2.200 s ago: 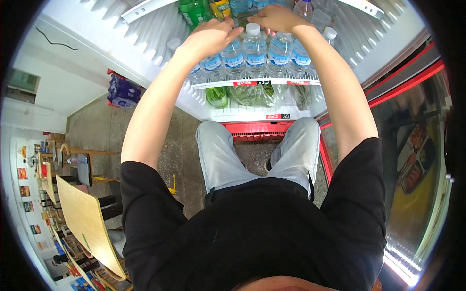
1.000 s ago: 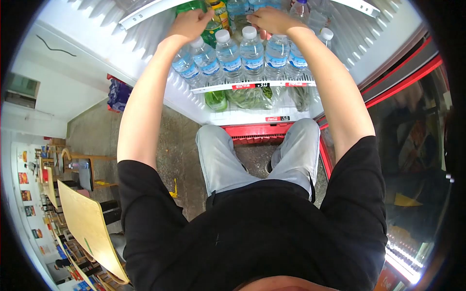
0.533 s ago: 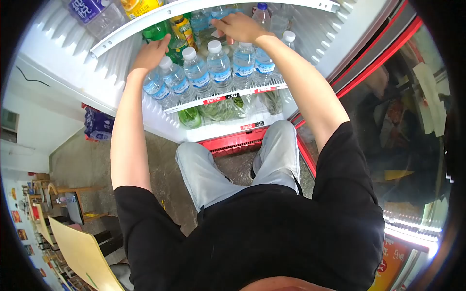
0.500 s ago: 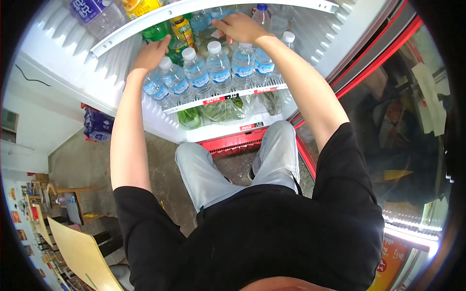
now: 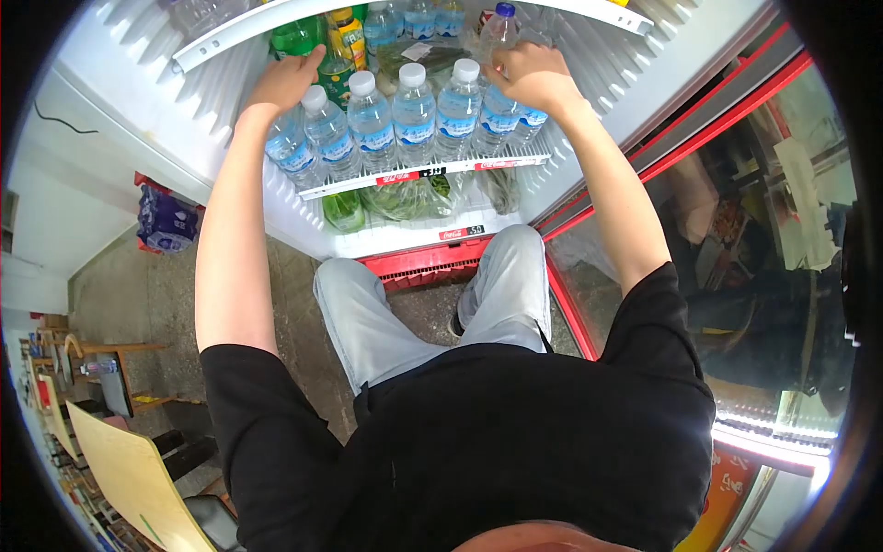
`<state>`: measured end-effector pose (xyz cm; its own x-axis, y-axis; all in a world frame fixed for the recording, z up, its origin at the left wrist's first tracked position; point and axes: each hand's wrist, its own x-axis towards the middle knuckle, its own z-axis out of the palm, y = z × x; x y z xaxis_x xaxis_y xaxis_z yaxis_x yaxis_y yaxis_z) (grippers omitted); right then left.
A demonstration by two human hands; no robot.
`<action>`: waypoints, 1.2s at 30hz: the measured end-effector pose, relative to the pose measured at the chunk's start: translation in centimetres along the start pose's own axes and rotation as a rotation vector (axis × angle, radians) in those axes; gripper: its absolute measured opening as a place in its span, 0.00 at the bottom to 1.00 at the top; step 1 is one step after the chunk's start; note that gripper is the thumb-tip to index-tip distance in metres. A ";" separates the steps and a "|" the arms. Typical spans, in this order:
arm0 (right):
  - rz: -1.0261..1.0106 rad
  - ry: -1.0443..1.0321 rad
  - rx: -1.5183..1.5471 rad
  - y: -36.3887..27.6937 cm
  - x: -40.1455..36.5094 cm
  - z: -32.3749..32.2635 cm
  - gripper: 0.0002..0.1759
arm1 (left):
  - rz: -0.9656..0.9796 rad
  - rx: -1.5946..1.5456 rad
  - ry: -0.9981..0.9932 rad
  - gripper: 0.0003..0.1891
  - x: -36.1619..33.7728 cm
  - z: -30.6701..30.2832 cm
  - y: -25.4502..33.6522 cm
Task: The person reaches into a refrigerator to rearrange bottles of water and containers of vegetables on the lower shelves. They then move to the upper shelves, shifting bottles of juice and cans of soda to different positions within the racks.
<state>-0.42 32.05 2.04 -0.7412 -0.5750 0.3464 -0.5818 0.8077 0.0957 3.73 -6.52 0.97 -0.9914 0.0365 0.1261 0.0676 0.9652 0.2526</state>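
Head view, open cooler. My left hand (image 5: 285, 81) is stretched flat, fingers loose and unclenched. The tips lie against the green bottle (image 5: 299, 37) at the back left of the shelf, just beneath the upper rail (image 5: 230, 39). Little room shows between the knuckles and that rail.

My right hand (image 5: 533, 78) is curled down over the top of the end bottle (image 5: 501, 115), grasping it. Its cap is hidden beneath the palm. This bottle stands upright at the right end of the front row, close to the ribbed right wall (image 5: 625, 55) and a little behind the shelf edge (image 5: 414, 173).

The other water bottles (image 5: 414, 115) stand upright and shoulder to shoulder along that edge, filling the span between my two hands. No free gap shows in the row. A blue-capped bottle (image 5: 501, 23) stands behind my right hand.

On the left, the ribbed left wall (image 5: 212, 101) bounds my forearm. On the right, the red door frame (image 5: 662, 138) runs near my right elbow.

Under the shelf lie bagged greens (image 5: 400, 198). A red crate (image 5: 418, 267) sits at the cooler's foot, just beyond my knees.
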 end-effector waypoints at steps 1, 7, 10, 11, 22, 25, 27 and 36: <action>0.004 -0.013 -0.004 0.1 0.2 0.5 0.21 | 0.002 -0.036 0.029 0.25 -0.2 0.1 0.0; -0.002 -0.029 0.089 1.3 1.2 2.8 0.20 | 0.013 -0.191 0.149 0.41 -0.8 0.2 0.6; 0.008 -0.034 0.122 0.5 0.8 2.2 0.21 | 0.017 -0.181 0.138 0.41 -0.7 0.2 0.6; 0.016 -0.048 0.109 0.2 0.7 1.7 0.22 | 0.013 -0.112 0.086 0.35 -0.5 0.3 0.3; 0.099 0.765 0.047 2.5 -1.0 2.0 0.09 | -0.123 -0.140 -0.038 0.36 0.1 -0.4 1.0; 0.216 0.749 0.257 3.9 -2.0 5.1 0.13 | 0.015 -0.012 -0.001 0.36 0.5 0.2 0.0; 0.305 0.660 0.430 4.7 -2.8 7.6 0.18 | 0.043 -0.009 0.045 0.32 1.7 2.0 -2.0; 0.495 0.524 0.691 3.1 -5.3 7.5 0.26 | 0.174 0.160 0.060 0.25 0.9 1.6 -1.3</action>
<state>-0.78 36.62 -6.48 -0.8082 0.0705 0.5847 -0.4382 0.5912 -0.6771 2.58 -7.35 -0.74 -0.9575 0.1952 0.2124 0.2137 0.9746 0.0675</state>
